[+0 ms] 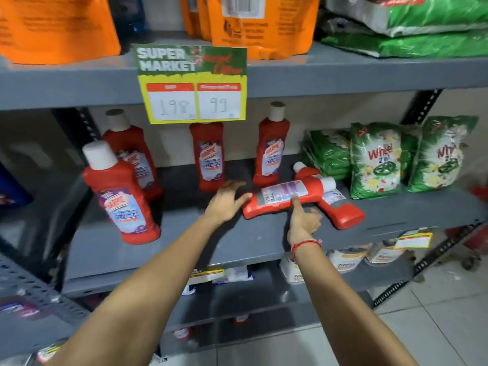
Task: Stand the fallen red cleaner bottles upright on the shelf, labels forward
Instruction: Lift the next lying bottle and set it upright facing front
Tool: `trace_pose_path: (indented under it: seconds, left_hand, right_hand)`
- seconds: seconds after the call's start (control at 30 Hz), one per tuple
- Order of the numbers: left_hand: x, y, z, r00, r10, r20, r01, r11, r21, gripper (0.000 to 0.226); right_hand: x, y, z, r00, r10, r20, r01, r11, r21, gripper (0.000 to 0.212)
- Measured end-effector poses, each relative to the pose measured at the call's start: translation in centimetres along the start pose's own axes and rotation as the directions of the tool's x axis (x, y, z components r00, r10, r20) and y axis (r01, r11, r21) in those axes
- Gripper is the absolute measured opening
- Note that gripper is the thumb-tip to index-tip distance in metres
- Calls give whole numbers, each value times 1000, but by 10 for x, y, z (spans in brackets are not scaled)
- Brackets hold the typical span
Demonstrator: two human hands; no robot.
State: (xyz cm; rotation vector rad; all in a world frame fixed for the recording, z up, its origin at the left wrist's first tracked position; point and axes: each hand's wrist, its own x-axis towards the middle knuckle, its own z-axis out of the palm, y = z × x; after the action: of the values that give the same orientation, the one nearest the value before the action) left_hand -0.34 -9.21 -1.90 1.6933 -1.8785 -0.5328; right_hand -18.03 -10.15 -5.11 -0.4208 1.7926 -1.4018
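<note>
A grey metal shelf [184,241] fills the middle of the frame, seen from above and slightly to the left. Two bare forearms reach up from the bottom edge toward its centre.

Much is blurred or cut off. The orange plastic packs [52,27] along the top edge are cropped, their print unreadable. A green and yellow supermarket price card [194,83] hanging from the upper shelf edge hides the cap of the upright red bottle behind it [210,157]. Small print on all bottle labels is too soft to read. Goods on the lower shelves at the bottom of the frame are smeared and cannot be identified.

Two red plastic cleaner bottles with white caps lie fallen at centre right of the shelf. The nearer fallen bottle [285,199] lies on its side, cap pointing right, its back label with a barcode facing up. It rests across the second fallen bottle [335,207], which points its cap toward the back and its base toward the lower right, partly hidden beneath.

The left hand [227,199] has fingers spread wide, fingertips touching the base end of the nearer fallen bottle. The right hand [303,217], with a red thread bracelet [306,245] at the wrist, has its index finger extended onto the label, the other fingers curled in; it grips nothing.

Four bottles stand upright: two at left [124,196], one centre, one centre right [270,151]. Green detergent bags [375,159] stand at right.
</note>
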Motion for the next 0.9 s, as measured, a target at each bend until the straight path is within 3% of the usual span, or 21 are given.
trace_pose_path:
  seconds: [0.13,0.23,0.37,0.47,0.57,0.67,0.77,0.9]
  left_hand:
    - [30,15,21,967,-79,243,74,997,30,61]
    - [40,16,32,934,-112,339,97,993,62,62]
    - [38,11,34,943,-102,316,85,994,66,61]
    - [33,7,26,958,-115,263,117,993,8,66]
    - [23,-2,12,980,-63,188,78,994,-73,67]
    - [10,-11,-6,993,11,114,18,967,-253,57]
    - [-6,-25,-20,1000,-5,14,9,935,-353,56]
    - [-31,-46,-29,983,-65,-171,-6,923,-385,48]
  right_hand:
    - [16,-9,3,954,79,287,-145,966,215,34]
    - [23,-8,9,921,82,381,-209,929,305,47]
    - [26,-5,11,921,28,389,-166,931,325,45]
    - [25,-7,9,875,-88,477,-102,928,359,43]
    - [18,-20,11,767,-250,590,22,930,366,33]
    - [2,-40,21,603,-375,704,208,926,315,26]
    - [-19,-55,34,447,-385,807,354,905,235,33]
    - [-44,-63,53,299,-312,902,450,879,155,42]
